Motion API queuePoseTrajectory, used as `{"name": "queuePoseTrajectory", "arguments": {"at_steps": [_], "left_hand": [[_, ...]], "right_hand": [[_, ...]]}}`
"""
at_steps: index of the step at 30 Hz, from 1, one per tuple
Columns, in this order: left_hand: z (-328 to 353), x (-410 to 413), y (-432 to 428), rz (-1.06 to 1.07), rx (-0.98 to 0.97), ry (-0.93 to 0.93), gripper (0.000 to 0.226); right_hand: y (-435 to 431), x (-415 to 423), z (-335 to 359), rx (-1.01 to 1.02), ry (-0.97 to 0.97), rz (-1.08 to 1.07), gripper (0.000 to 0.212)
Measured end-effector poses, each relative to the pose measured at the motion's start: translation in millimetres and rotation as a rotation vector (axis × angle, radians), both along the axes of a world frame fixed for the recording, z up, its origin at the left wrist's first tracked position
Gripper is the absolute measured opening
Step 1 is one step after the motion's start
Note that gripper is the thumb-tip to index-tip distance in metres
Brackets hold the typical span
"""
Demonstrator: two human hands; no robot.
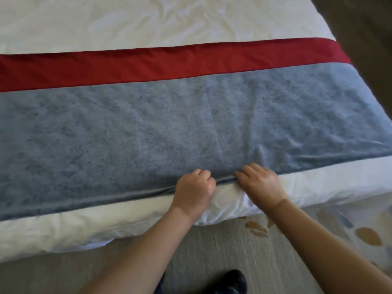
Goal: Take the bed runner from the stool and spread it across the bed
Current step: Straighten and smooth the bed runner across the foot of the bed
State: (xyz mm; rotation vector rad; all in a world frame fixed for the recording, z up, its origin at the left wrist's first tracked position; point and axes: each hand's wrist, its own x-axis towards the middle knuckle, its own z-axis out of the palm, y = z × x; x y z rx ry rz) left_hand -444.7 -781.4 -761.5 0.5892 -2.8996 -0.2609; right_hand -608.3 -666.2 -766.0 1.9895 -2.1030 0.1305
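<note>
**Runner laid out, both hands at its near hem**

Head view. The runner (169, 124) lies across the bed (106, 18), blue-grey with a red band (148, 64) along its far side. It spans the frame from the left border to the bed's right side, where it falls over the edge. The stool is not in view. The spreading looks nearly done, and what remains seems to be squaring and smoothing the near hem.

Risks from here:
- Both hands sit close together near the middle. A pull from there would likely draw the hem into a bow and leave the ends lagging, so the red band would no longer run straight.
- Creases fan out from the grip on the right-hand side. A hard tug could deepen them rather than flatten them.
- The duvet (63, 230) bunches directly beneath the hands at the bed's edge. If fingers catch it along with the runner, it may drag towards the floor (212, 247).
- The runner's nap looks plush and probably grips the cover, so it may shift in jerks.

The left hand (194, 186) is balled, knuckles up, fingers curled round the hem. The right hand (261, 183) is flatter, with fingers bent down so that their tips dig into the hem fold. It appears to pinch the hem, though the thumb is hidden. Both forearms reach in from below, and a dark shoe (234, 280) shows between them.
</note>
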Motion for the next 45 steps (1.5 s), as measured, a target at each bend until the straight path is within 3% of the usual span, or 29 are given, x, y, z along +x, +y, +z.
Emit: {"name": "queuePoseTrajectory", "arguments": {"at_steps": [4,9,14,20,26,34,39,45], "left_hand": [[0.3,-2.8,4.3,0.053,-0.025,-0.048,0.032],[-1.3,-31.5,25.0,0.073,-0.044,-0.032,0.006],[8.3,-93.3,57.6,0.075,-0.032,-0.035,0.016],[15.1,-124.0,85.8,0.08,0.005,-0.118,0.033],[11.0,-124.9,85.2,0.056,-0.03,-0.136,0.032],[12.0,-169.7,100.6,-0.046,-0.023,-0.11,0.033],[13.4,-184.2,107.0,-0.047,0.02,-0.1,0.04],[12.7,-194.5,104.9,-0.058,-0.011,-0.095,0.033]], "right_hand": [[-1.1,-9.8,-0.4,-0.034,-0.032,0.093,0.024],[20.7,-40.9,-1.8,-0.096,-0.065,0.138,0.017],[56.9,-97.5,4.8,-0.066,-0.039,0.037,0.021],[72.1,-108.2,8.7,0.017,-0.023,0.075,0.026],[76.8,-114.0,1.2,-0.003,-0.052,0.053,0.025],[109.7,-166.9,10.0,0.053,0.0,-0.141,0.028],[115.0,-170.7,10.6,0.107,0.038,-0.15,0.032],[115.3,-180.1,6.6,0.043,0.037,-0.128,0.027]]}}
